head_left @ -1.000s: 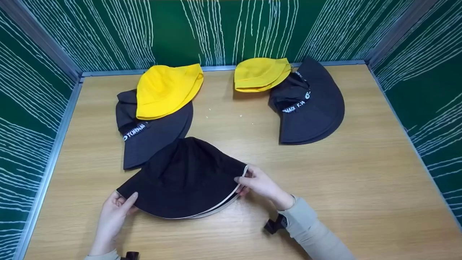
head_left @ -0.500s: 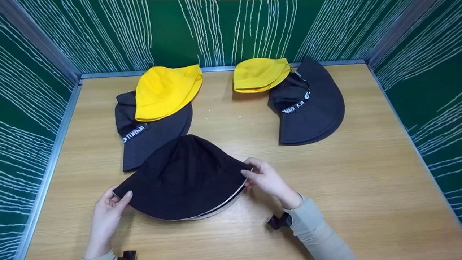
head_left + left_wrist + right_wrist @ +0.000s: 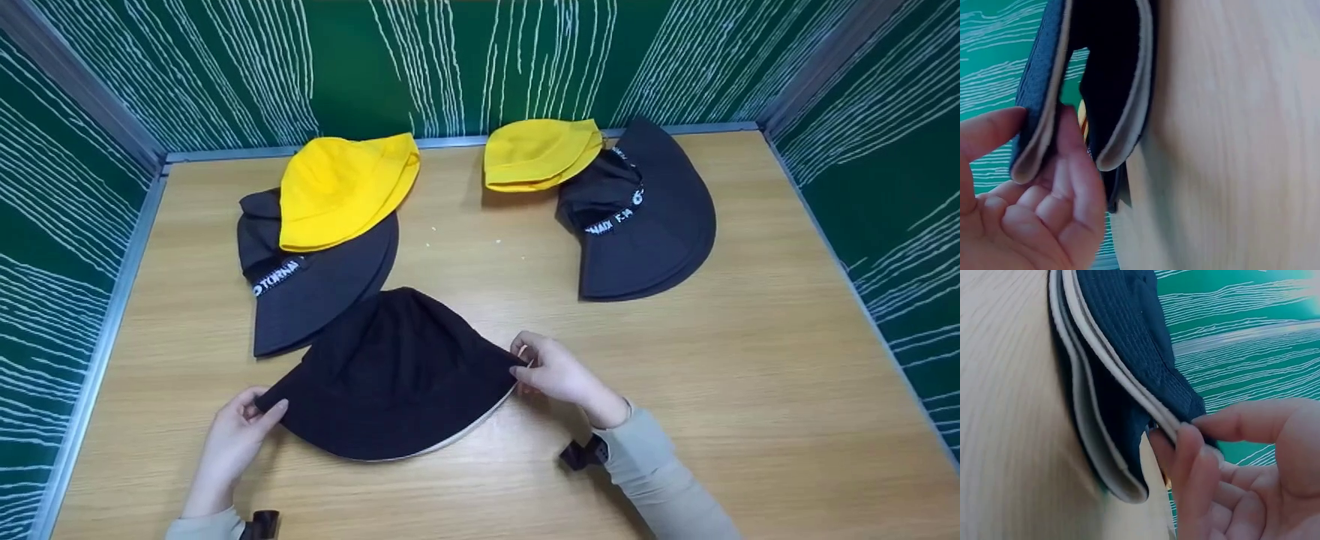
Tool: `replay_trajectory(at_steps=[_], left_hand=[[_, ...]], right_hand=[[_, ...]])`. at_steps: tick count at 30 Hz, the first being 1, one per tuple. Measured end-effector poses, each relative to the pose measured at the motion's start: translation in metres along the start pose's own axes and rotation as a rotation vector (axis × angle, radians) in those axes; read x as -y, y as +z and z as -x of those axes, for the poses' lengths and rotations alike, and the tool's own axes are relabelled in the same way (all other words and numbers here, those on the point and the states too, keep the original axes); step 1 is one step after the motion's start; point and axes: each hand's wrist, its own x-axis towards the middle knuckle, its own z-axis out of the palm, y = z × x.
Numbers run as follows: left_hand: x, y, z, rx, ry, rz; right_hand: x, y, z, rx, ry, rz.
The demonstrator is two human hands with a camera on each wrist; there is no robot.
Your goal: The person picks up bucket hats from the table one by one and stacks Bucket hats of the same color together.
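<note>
A black bucket hat [image 3: 405,382] with a pale-edged brim lies folded, crown pointing away, near the front of the table. My left hand [image 3: 238,435] pinches the left corner of its upper brim layer between thumb and fingers. At the opposite corner my right hand [image 3: 559,375] pinches the same layer. In the left wrist view the held brim layer [image 3: 1039,112] stands apart from the lower layer [image 3: 1123,112], with a gap between them. The right wrist view likewise shows the upper brim [image 3: 1129,371] lifted off the lower brim [image 3: 1100,450], which rests against the table.
At the back left a yellow bucket hat [image 3: 345,191] lies over a dark grey hat [image 3: 330,292] with white lettering. Another yellow hat [image 3: 536,157] overlaps a dark wide-brimmed hat [image 3: 660,232] at the back right. Green walls [image 3: 360,67] with white streaks enclose the wooden table [image 3: 712,390].
Both hands first spread slightly apart with the hat's brim between them, the right moving to the right. Since then the hat has come a little nearer and its lower edge shows less.
</note>
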Motion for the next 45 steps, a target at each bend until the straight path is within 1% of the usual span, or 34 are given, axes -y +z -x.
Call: replay_trajectory(at_steps=[7, 9, 11, 14, 16, 20, 24, 27, 31, 35, 39, 42, 45], left_hand=[[0.002, -0.001, -0.002, 0.035, -0.018, -0.154], [0.003, -0.002, -0.003, 0.037, -0.019, -0.186], [0.004, -0.001, -0.004, 0.038, -0.019, -0.212], [0.006, -0.001, -0.006, 0.049, -0.023, -0.225], [0.006, 0.000, -0.007, 0.058, -0.026, -0.224], [0.008, 0.001, -0.010, 0.093, -0.010, -0.207], [0.011, 0.000, -0.012, 0.112, -0.001, -0.222], [0.012, -0.002, -0.013, 0.097, -0.019, -0.236], [0.012, -0.004, -0.014, 0.095, -0.021, -0.248], [0.015, -0.006, -0.013, 0.091, -0.008, -0.277], [0.015, -0.005, -0.012, 0.066, -0.005, -0.313], [0.012, -0.005, -0.010, 0.057, 0.006, -0.332], [0.004, -0.004, -0.008, 0.035, 0.022, -0.336]], right_hand=[[-0.003, -0.003, -0.005, 0.048, 0.021, 0.106], [-0.003, -0.005, -0.006, 0.056, 0.032, 0.154], [-0.002, -0.007, -0.008, 0.056, 0.039, 0.224], [-0.002, -0.008, -0.011, 0.045, 0.054, 0.325], [-0.002, -0.008, -0.013, 0.035, 0.062, 0.372], [-0.001, -0.006, -0.017, 0.015, 0.096, 0.425], [-0.001, -0.006, -0.019, -0.002, 0.119, 0.467], [-0.002, -0.005, -0.020, -0.001, 0.117, 0.468], [-0.004, -0.006, -0.021, 0.009, 0.103, 0.440], [-0.004, -0.005, -0.021, 0.012, 0.094, 0.421], [-0.005, -0.005, -0.020, 0.010, 0.089, 0.407], [-0.006, -0.006, -0.019, 0.012, 0.092, 0.381], [-0.007, -0.011, -0.017, 0.040, 0.096, 0.321]])
